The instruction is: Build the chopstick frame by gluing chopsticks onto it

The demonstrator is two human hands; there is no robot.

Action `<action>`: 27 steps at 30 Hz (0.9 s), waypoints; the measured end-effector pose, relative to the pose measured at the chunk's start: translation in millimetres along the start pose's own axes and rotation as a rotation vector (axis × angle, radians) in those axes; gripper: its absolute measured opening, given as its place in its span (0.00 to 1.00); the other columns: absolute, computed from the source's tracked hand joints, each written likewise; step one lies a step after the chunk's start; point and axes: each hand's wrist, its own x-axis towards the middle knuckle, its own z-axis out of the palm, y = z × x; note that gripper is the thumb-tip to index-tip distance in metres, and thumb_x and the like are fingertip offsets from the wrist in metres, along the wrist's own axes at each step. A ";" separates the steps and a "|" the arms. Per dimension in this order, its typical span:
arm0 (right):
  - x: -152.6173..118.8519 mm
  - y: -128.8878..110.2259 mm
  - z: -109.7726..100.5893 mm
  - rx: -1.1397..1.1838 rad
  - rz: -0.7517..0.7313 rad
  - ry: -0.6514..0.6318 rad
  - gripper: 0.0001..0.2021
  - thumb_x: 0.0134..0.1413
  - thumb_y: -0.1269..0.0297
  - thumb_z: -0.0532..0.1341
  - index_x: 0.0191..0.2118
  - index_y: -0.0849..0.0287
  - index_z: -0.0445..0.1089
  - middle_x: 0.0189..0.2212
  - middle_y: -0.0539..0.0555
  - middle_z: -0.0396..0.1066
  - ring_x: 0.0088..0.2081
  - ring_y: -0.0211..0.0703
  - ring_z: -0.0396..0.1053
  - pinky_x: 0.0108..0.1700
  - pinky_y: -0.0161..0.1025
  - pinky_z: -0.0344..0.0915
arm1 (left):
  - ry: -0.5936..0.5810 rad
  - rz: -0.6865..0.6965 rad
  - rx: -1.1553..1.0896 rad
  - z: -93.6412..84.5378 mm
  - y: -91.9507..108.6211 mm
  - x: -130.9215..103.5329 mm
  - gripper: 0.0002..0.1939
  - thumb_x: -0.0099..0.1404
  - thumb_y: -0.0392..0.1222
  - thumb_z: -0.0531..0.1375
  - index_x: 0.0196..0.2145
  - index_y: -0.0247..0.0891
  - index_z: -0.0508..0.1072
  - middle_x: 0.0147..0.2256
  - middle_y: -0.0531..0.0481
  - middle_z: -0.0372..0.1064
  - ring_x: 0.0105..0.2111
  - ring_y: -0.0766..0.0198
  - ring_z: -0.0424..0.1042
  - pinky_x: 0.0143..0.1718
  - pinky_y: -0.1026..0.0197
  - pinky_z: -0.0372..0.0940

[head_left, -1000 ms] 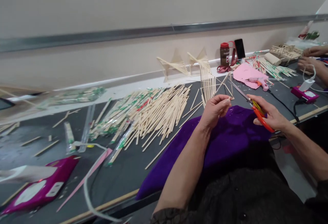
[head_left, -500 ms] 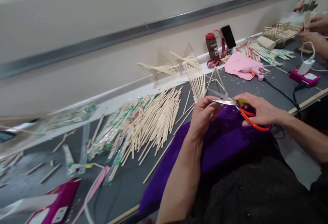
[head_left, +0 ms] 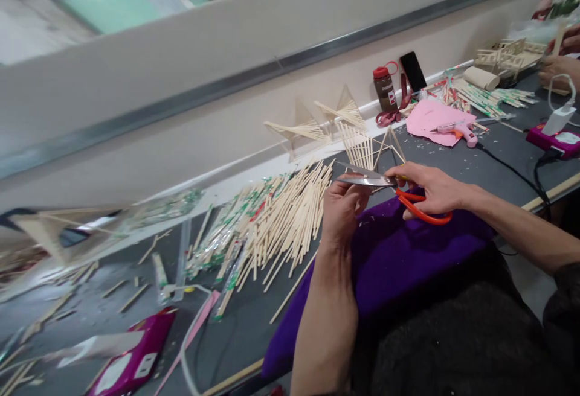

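My right hand point(head_left: 430, 189) grips a pair of scissors point(head_left: 419, 207) by its red and yellow handles. The blades point left, slightly apart, and reach over my left hand point(head_left: 343, 203). Its fingers are pinched together under the blades; whatever is between them is too small or hidden to name. Below both hands a purple cloth point(head_left: 389, 257) covers my lap and the table edge. Just beyond the blades stand a fan of joined wooden sticks point(head_left: 356, 145) and a small triangular stick frame point(head_left: 389, 145). A large heap of loose chopsticks point(head_left: 290, 221) lies left of my left hand.
Wrapped chopsticks point(head_left: 226, 233) lie by the heap. Twisted stick models point(head_left: 301, 133) lean at the wall. A pink glue gun point(head_left: 462, 132) rests on pink paper point(head_left: 421, 119), near a bottle point(head_left: 385, 91) and phone point(head_left: 413, 73). Magenta power boxes point(head_left: 149, 348) sit at both sides. Another person's hands point(head_left: 559, 70) work far right.
The view has swung left, so the table's things sit further right. My hands with the scissors have shifted left over the cloth, and the blades now lie across my left fingertips.
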 end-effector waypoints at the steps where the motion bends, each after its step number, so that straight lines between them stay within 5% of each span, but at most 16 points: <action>1: 3.7 0.4 1.7 0.014 -0.012 -0.010 0.35 0.46 0.55 0.72 0.60 0.51 0.61 0.49 0.55 0.68 0.45 0.47 0.68 0.50 0.48 0.67 | 0.008 0.008 0.004 -3.7 0.6 1.3 0.07 0.43 0.37 0.65 0.23 0.38 0.71 0.14 0.61 0.59 0.12 0.77 0.50 0.14 0.70 0.40; 8: 10.8 8.0 12.9 0.050 -0.070 -0.019 0.37 0.47 0.54 0.71 0.61 0.51 0.60 0.48 0.56 0.67 0.45 0.48 0.67 0.49 0.49 0.67 | -0.004 0.049 0.026 -17.0 -1.5 8.1 0.06 0.40 0.34 0.64 0.22 0.36 0.73 0.13 0.59 0.62 0.11 0.76 0.50 0.13 0.71 0.41; 27: 1.8 17.6 19.7 0.070 -0.080 -0.002 0.37 0.47 0.57 0.71 0.62 0.48 0.58 0.50 0.55 0.65 0.42 0.46 0.65 0.47 0.48 0.67 | -0.028 0.110 0.054 -4.1 -2.2 -0.3 0.08 0.46 0.38 0.67 0.19 0.37 0.70 0.13 0.60 0.60 0.11 0.77 0.51 0.13 0.71 0.44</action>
